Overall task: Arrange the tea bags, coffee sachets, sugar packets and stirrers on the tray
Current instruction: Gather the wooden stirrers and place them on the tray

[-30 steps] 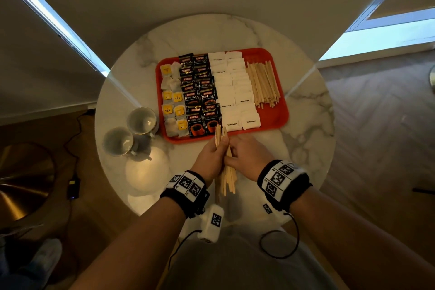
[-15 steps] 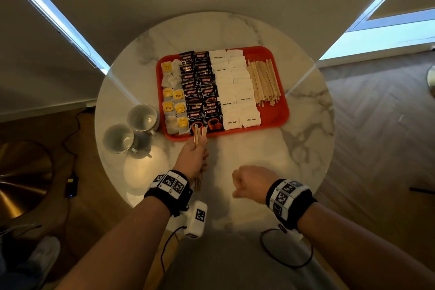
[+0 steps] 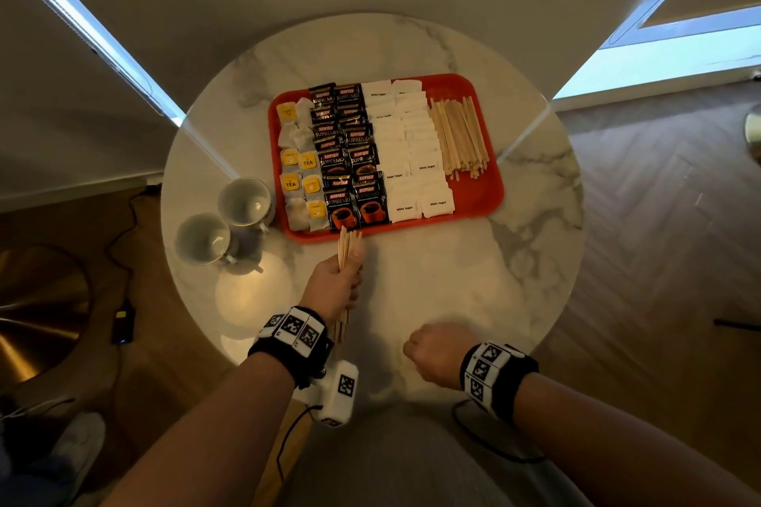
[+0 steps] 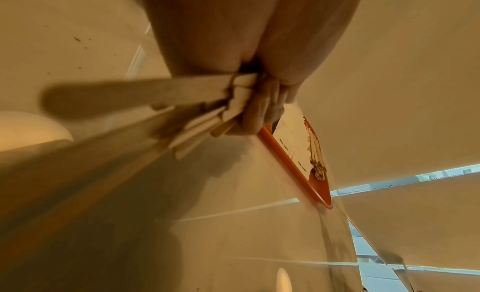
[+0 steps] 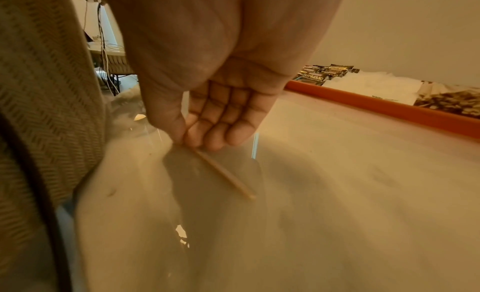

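Left hand [image 3: 335,286] gripping stirrer bundle [image 3: 348,245] at tray [image 3: 486,198] edge, right hand [image 5: 207,103] pinching single stirrer [image 5: 226,176], cups [image 3: 224,220] left

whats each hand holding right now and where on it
The left hand grips a bundle of stirrers around its middle, ends sticking out both sides. The right hand pinches a single stirrer by one end.
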`<act>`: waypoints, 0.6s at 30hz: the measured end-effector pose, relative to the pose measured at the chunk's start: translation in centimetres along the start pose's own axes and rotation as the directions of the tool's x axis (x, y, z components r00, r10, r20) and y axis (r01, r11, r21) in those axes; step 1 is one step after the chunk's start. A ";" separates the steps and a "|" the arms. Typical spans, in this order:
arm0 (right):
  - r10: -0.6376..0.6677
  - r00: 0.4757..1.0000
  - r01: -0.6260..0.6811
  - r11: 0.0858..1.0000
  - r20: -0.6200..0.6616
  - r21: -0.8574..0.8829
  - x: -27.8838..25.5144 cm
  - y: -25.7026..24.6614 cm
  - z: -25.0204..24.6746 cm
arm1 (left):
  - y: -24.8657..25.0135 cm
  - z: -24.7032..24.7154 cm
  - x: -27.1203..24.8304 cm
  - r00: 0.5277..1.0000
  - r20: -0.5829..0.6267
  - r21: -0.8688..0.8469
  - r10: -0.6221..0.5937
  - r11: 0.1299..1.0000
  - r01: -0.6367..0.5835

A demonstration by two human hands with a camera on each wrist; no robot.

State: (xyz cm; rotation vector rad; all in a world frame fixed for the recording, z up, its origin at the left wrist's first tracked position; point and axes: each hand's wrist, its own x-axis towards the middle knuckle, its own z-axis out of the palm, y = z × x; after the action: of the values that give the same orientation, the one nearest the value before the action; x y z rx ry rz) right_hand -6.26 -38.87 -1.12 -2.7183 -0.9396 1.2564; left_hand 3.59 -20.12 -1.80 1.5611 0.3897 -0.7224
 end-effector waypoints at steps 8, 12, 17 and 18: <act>0.420 0.900 -0.210 0.654 -0.118 0.727 -0.7 2.5 -3.5 | 0.4 0.7 -0.5 0.998 -0.003 -0.133 -0.068 0.989 0.067; 0.535 0.825 0.056 0.245 -0.184 0.968 -1.4 2.8 -7.5 | 2.6 3.0 -2.0 0.983 0.166 -0.232 -0.074 0.966 0.112; 0.584 0.739 0.143 0.351 -0.336 0.925 -1.9 3.9 -10.7 | 5.4 6.1 -2.4 0.985 0.166 -0.063 0.044 0.997 -0.034; 0.579 0.731 0.118 0.414 -0.362 0.902 -2.2 4.2 -11.0 | 5.7 6.5 -2.2 0.986 0.151 -0.014 0.075 0.997 -0.074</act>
State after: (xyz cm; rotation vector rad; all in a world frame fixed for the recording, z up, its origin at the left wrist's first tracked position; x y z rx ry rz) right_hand 2.48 -40.87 6.91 -2.0532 0.2600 0.4232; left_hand 4.20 -26.81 4.05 1.4934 0.2204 -0.7748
